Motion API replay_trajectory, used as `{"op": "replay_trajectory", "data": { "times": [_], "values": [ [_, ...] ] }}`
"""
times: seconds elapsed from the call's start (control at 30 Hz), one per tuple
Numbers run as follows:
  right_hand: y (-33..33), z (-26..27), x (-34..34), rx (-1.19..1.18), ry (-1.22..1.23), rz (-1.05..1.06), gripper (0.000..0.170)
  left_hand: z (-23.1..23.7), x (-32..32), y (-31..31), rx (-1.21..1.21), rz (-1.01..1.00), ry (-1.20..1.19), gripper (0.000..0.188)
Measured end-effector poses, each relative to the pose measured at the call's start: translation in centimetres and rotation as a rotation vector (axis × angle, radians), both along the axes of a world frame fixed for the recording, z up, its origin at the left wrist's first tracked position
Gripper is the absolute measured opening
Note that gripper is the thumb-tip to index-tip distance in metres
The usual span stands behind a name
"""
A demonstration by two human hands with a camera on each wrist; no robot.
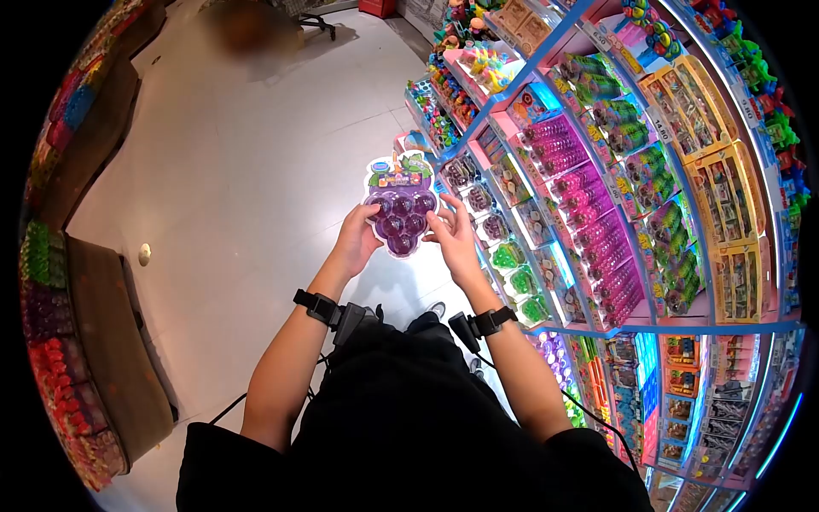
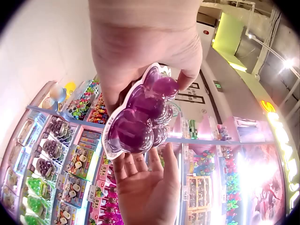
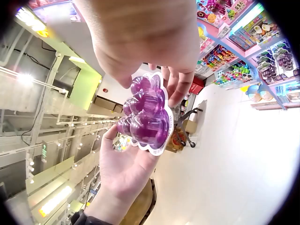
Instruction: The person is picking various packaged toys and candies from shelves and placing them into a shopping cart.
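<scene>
One grape-shaped blister pack (image 1: 399, 203) is held before the wearer (image 1: 401, 410), purple domes (image 1: 393, 225) facing them, likely for viewing: left hand (image 1: 354, 241) pinching one edge, right hand (image 1: 457, 241) touching the other, fingers loosely spread

Blue-edged shelf unit (image 1: 674, 328) is carrying dark purple packs (image 1: 493, 227) in a row, green packs (image 1: 523, 281) alongside, then magenta packs (image 1: 589, 205) and tan-framed boxes (image 1: 721, 194) further right. Pale tiled floor (image 1: 213, 171) is stretching left, bearing a wheeled base (image 1: 321, 26).
</scene>
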State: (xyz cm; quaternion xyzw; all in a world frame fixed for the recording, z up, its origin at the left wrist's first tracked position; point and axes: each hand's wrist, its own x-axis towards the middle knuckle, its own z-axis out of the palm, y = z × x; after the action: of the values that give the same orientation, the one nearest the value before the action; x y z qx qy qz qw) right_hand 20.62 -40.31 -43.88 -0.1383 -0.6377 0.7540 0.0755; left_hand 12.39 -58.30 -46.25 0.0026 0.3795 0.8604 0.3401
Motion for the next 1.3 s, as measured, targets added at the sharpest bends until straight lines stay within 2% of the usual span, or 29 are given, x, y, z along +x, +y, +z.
{"op": "replay_trajectory", "data": {
  "times": [0.2, 0.4, 0.53, 0.6, 0.87, 1.1, 1.3],
  "values": [
    [0.3, -0.1, -0.4, 0.072, 0.014, -0.059, 0.048, 0.2, -0.3, 0.3, -0.028, -0.052, 0.015, 0.044],
    [0.8, -2.1, 0.4, 0.054, -0.048, -0.103, 0.054, -1.5, -0.6, 0.9, -0.334, -0.083, 0.031, 0.048],
    [0.8, -3.0, 0.7, 0.048, -0.057, -0.102, 0.055, -2.0, -0.3, 1.0, -0.396, -0.092, 0.064, 0.046],
    [1.0, -3.5, 0.8, 0.05, -0.054, -0.092, 0.054, -2.1, -0.1, 1.0, -0.421, -0.086, 0.062, 0.053],
    [0.8, -4.0, 0.5, 0.032, -0.072, -0.068, 0.053, -3.5, 0.4, 0.9, -0.424, -0.046, 0.113, 0.051],
    [0.8, -3.8, 1.1, 0.029, -0.153, -0.054, 0.061, -3.3, 0.6, 0.7, -0.465, -0.039, 0.145, 0.048],
    [3.2, -7.3, 2.7, 0.076, -0.209, -0.067, 0.069, -5.1, 1.3, 2.2, -0.491, -0.111, 0.121, 0.046]
  ]
}}
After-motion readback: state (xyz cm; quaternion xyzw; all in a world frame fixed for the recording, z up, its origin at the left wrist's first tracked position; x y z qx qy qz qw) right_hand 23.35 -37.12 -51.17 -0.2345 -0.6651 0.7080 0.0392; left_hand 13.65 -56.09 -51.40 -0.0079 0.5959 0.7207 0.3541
